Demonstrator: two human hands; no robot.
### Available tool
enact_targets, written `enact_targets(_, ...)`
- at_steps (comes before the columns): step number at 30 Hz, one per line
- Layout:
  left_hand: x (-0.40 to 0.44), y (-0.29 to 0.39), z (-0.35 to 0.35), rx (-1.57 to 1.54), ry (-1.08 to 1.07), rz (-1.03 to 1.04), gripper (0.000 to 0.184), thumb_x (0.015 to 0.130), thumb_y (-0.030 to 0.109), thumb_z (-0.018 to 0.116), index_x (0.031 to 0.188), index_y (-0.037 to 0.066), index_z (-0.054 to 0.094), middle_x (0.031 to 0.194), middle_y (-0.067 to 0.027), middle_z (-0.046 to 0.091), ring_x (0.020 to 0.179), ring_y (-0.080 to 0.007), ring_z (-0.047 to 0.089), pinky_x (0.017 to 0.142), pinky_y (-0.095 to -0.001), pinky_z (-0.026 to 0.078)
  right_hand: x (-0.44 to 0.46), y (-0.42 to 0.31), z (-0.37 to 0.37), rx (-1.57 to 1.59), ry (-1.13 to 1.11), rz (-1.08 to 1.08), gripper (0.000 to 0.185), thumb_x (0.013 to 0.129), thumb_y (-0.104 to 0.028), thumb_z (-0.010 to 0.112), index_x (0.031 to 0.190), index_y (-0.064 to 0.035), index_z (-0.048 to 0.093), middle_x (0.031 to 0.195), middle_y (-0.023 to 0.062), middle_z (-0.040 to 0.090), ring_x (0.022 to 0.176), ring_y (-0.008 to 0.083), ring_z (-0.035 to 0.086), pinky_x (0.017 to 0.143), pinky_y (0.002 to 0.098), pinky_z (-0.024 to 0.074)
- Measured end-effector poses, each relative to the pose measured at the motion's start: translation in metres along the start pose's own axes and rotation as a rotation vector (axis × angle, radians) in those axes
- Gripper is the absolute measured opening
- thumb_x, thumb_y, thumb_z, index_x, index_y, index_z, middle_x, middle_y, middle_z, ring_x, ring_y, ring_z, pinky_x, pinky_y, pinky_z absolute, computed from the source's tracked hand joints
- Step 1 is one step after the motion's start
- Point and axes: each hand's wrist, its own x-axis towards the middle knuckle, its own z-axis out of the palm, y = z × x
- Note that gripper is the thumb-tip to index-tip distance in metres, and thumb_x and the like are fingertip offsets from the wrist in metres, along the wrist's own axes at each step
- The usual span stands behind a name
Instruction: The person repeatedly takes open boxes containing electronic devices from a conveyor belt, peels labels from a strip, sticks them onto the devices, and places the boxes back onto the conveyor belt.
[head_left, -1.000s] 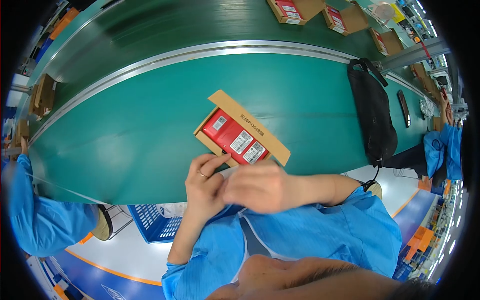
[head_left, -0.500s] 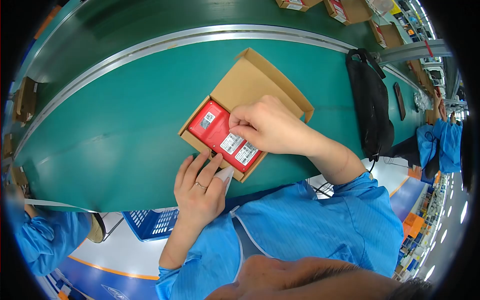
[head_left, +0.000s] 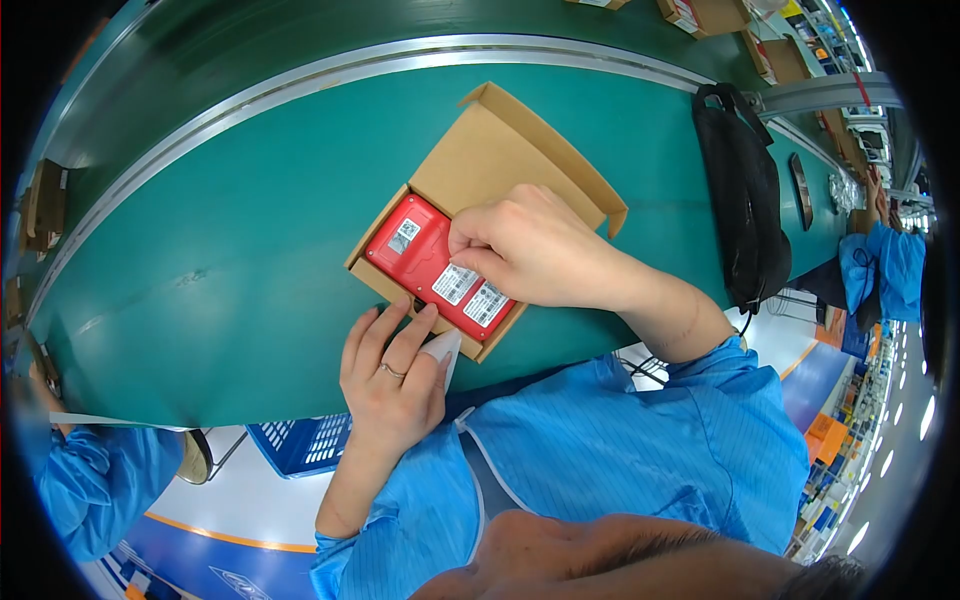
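Observation:
A red device [head_left: 425, 262] with a QR sticker and two white printed labels [head_left: 486, 304] lies in an open cardboard box [head_left: 480, 160], whose lid is folded back. Over the device, my right hand [head_left: 535, 245] is closed in a pinch, its fingertips at the surface beside the labels. Whatever those fingertips hold is hidden. My left hand [head_left: 395, 370] rests against the near side of the box with its fingertips on the edge. A white slip of paper [head_left: 446, 346] is caught at the thumb of that hand.
A black bag [head_left: 740, 200] lies to the right on the green table [head_left: 220, 250], with a dark phone-like object [head_left: 800, 190] beyond it. More cardboard boxes [head_left: 708, 15] stand past the metal rail. A blue basket [head_left: 300, 445] is below the table edge. Other people in blue sleeves [head_left: 110, 480] are at both sides.
The view has shifted slightly, so the box sits a little further left and up. Both hands keep nearly the same places on the box and device.

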Motion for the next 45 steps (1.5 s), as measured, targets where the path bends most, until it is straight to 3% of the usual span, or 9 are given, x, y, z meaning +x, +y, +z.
enact_targets(20, 0.024, -0.002, -0.008, 0.105, -0.163, 0.059, 0.026, 0.063, 0.006, 0.064, 0.088, 0.012, 0.062, 0.112, -0.0025, 0.061, 0.093, -0.0252, 0.052, 0.077, -0.0389, 0.035, -0.007, -0.001, 0.009, -0.319, 0.005, -0.037, 0.009, 0.074, -0.012, 0.060, 0.078, -0.0042, 0.058, 0.067, 0.0105, 0.060, 0.061, 0.0273, 0.061, 0.052, 0.0360, 0.0473)
enact_targets(23, 0.025, -0.001, -0.007, 0.145, -0.161, 0.069, 0.008, 0.073, 0.018, 0.063, 0.079, 0.013, 0.061, 0.113, -0.0006, 0.061, 0.092, -0.0212, 0.052, 0.078, -0.0390, 0.035, -0.015, -0.008, 0.016, -0.511, 0.018, -0.028, 0.013, 0.070, -0.014, 0.060, 0.080, -0.0059, 0.058, 0.071, 0.0080, 0.058, 0.063, 0.0218, 0.062, 0.047, 0.0315, 0.0456)
enact_targets(30, 0.021, -0.002, -0.002, 0.033, -0.106, 0.021, 0.013, 0.070, 0.011, 0.063, 0.083, 0.012, 0.063, 0.111, 0.0005, 0.061, 0.092, -0.0224, 0.052, 0.078, -0.0377, 0.035, -0.048, -0.025, -0.014, -0.973, 0.793, -0.326, 0.031, 0.064, -0.021, 0.058, 0.092, -0.0086, 0.058, 0.093, 0.0077, 0.058, 0.081, 0.0182, 0.056, 0.048, 0.0250, 0.0430)
enact_targets(31, 0.020, -0.003, -0.001, 0.007, -0.104, 0.013, 0.015, 0.070, 0.009, 0.062, 0.085, 0.012, 0.063, 0.112, 0.0005, 0.061, 0.092, -0.0227, 0.052, 0.079, -0.0373, 0.035, -0.047, -0.020, -0.019, -0.884, 0.801, -0.258, 0.031, 0.066, -0.019, 0.060, 0.095, -0.0080, 0.058, 0.091, 0.0129, 0.061, 0.079, 0.0229, 0.059, 0.054, 0.0325, 0.0458)
enact_targets(34, 0.025, -0.006, -0.010, -0.208, -0.094, -0.055, 0.019, 0.072, 0.005, 0.061, 0.090, 0.007, 0.066, 0.105, -0.0030, 0.064, 0.090, -0.0252, 0.054, 0.080, -0.0353, 0.039, -0.044, -0.016, -0.050, -0.352, 0.102, 0.396, 0.031, 0.072, -0.016, 0.059, 0.100, -0.0037, 0.057, 0.079, 0.0187, 0.061, 0.075, 0.0276, 0.061, 0.060, 0.0368, 0.0470)
enact_targets(36, 0.019, -0.020, -0.016, -0.467, -0.049, -0.160, 0.017, 0.075, 0.005, 0.060, 0.090, 0.004, 0.067, 0.099, -0.0052, 0.065, 0.087, -0.0255, 0.056, 0.079, -0.0339, 0.041, -0.037, 0.019, -0.058, -0.101, 0.263, 0.231, 0.026, 0.077, -0.012, 0.055, 0.100, -0.0003, 0.057, 0.070, 0.0221, 0.060, 0.072, 0.0315, 0.062, 0.063, 0.0395, 0.0483)
enact_targets(39, 0.011, -0.034, -0.034, -0.631, 0.113, -0.358, 0.015, 0.081, 0.005, 0.057, 0.089, 0.000, 0.067, 0.091, -0.0086, 0.066, 0.083, -0.0228, 0.057, 0.076, -0.0312, 0.044, -0.010, 0.074, -0.085, 0.135, 0.355, 0.194, 0.016, 0.082, -0.004, 0.054, 0.097, 0.0003, 0.057, 0.081, 0.0085, 0.063, 0.072, 0.0173, 0.061, 0.062, 0.0336, 0.0491)
enact_targets(40, 0.007, -0.037, -0.037, -0.670, 0.138, -0.416, 0.015, 0.082, 0.004, 0.056, 0.089, 0.000, 0.067, 0.090, -0.0088, 0.065, 0.082, -0.0210, 0.057, 0.074, -0.0301, 0.044, -0.001, 0.071, -0.103, 0.341, 0.353, 0.361, 0.018, 0.083, -0.003, 0.051, 0.099, 0.0021, 0.057, 0.086, 0.0067, 0.064, 0.079, 0.0128, 0.059, 0.065, 0.0323, 0.0493)
enact_targets(45, -0.014, -0.053, -0.029, -0.921, 0.170, -0.641, 0.016, 0.087, 0.005, 0.052, 0.092, -0.004, 0.065, 0.088, -0.0053, 0.061, 0.075, -0.0096, 0.054, 0.066, -0.0223, 0.042, 0.056, 0.116, -0.158, 0.409, 0.724, 0.370, 0.033, 0.083, -0.017, 0.054, 0.111, 0.0018, 0.052, 0.097, 0.0128, 0.062, 0.083, 0.0221, 0.062, 0.066, 0.0340, 0.0501)
